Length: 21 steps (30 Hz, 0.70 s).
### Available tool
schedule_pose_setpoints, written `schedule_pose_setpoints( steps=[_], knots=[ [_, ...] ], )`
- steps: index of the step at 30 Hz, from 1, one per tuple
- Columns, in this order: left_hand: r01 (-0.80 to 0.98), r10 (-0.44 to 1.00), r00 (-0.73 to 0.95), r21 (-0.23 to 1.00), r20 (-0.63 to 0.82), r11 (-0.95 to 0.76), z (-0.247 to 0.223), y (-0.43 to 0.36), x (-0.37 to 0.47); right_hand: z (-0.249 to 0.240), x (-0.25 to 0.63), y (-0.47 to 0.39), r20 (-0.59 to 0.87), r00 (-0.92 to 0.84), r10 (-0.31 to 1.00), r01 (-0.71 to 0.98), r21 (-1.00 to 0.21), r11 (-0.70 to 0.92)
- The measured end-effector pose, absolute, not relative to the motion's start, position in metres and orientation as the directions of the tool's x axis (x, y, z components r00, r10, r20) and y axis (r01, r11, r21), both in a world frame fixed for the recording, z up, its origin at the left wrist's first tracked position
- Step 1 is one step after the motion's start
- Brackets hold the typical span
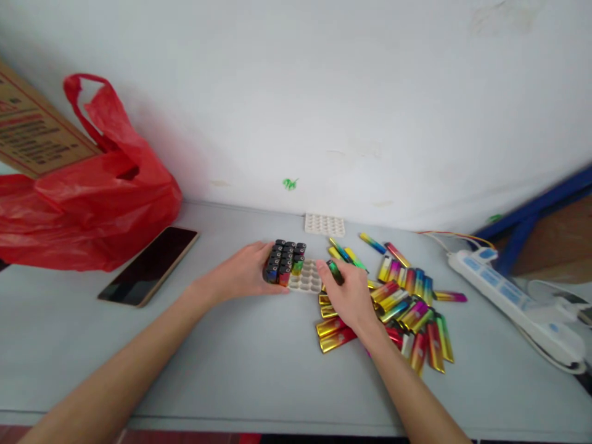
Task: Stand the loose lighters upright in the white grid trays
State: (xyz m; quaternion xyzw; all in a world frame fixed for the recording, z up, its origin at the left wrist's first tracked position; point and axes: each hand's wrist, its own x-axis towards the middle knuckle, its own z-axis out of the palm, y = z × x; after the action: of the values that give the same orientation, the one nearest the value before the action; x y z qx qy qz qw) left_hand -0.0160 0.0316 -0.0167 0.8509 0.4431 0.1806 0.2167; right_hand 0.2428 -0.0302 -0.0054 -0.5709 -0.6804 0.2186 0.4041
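Glossy multicoloured lighters (337,340) lie loose on the grey tabletop (259,370). My right hand (354,297) pinches a black-topped green lighter (335,272) near empty cells; best kept upright. My left hand (246,271) grips the white round-celled tray (305,283) by its filled end; I'd hold it level. Similar white tray (324,224) beyond, by the wall (259,123).

Passage, one: I have a lane over the tabletop (259,370) between the left forearm (134,357) and right forearm (407,388). Obstacles, as I list them: wall (259,111), behind; red bag (106,209) and phone (148,265), left; heaped lighters (419,351), around the right forearm; power strip (504,290), far right.
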Motion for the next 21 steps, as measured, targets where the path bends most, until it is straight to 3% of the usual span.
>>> schedule_pose_setpoints(
  steps=[9,14,18,21],
  knots=[
    [0.686,0.829,0.556,0.527,0.067,-0.503,-0.016,0.034,-0.017,-0.005,0.242,-0.030,0.268,-0.033,0.963,0.593,-0.770,0.234],
    [0.682,0.833,0.547,0.532,0.083,-0.502,-0.016,0.033,-0.017,0.004,0.248,-0.031,0.185,-0.171,0.968,0.504,-0.828,0.247],
    [0.693,0.837,0.543,0.528,0.066,-0.491,-0.016,0.033,-0.017,0.008,0.249,-0.031,0.320,-0.247,0.914,0.583,-0.704,0.405],
    [0.692,0.832,0.551,0.521,0.066,-0.500,-0.015,0.032,-0.017,0.006,0.248,-0.031,0.337,-0.261,0.904,0.642,-0.639,0.424]
  ],
)
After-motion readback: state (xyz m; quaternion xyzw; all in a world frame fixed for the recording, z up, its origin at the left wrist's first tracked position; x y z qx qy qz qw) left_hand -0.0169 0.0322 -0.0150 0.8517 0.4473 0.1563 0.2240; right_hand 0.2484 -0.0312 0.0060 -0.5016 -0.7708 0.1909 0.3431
